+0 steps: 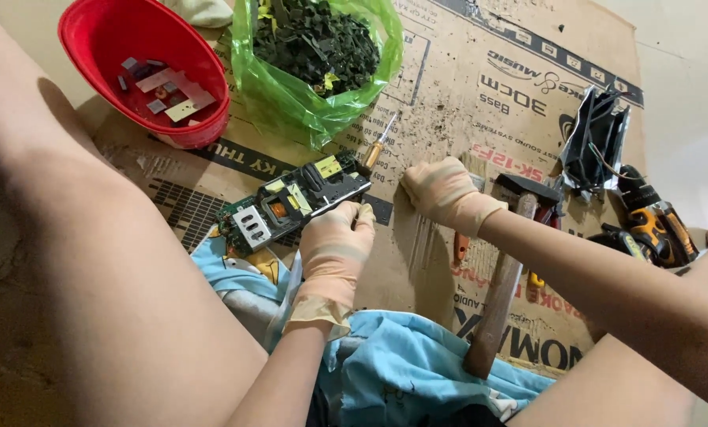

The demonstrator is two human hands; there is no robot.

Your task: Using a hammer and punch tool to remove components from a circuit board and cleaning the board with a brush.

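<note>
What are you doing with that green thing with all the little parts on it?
A person in thin gloves sits on the floor over a flattened cardboard sheet. The left hand grips a green circuit board by its near edge. The right hand rests on the cardboard beside it, close to a screwdriver and a hammer. Behind the board are a red bowl holding small metal bits and a green bag full of dark pieces.

One circuit board (pixel 294 202), one red bowl (pixel 101 39), one green bag (pixel 290 95), one hammer (pixel 504 285), one screwdriver (pixel 376 146), one drill (pixel 654 221), two gloved hands.
</note>
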